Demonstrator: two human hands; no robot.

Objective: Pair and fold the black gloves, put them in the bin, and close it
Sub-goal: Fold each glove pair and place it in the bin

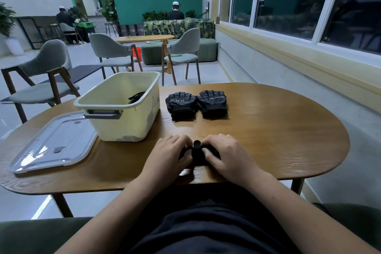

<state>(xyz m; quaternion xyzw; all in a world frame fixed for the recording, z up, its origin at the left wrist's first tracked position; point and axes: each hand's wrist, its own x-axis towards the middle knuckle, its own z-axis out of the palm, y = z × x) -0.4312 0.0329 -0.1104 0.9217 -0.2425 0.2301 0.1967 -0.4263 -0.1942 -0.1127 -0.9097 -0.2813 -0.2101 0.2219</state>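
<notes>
My left hand (169, 155) and right hand (225, 155) grip gloves (198, 154) mid-fold, lower centre; two folded pairs (181, 104) above; bin (123, 126) open, lid (55, 142) off.

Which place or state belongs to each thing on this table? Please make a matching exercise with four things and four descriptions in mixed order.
Things:
1. lid
2. bin
3. folded gloves
4. loose glove

Descriptions:
a. gripped by the left hand and the right hand
b. flat on the table, left of the bin
c. right of the bin, mid-table
d. open, something black inside

Pairs: 1-b; 2-d; 3-c; 4-a
</notes>
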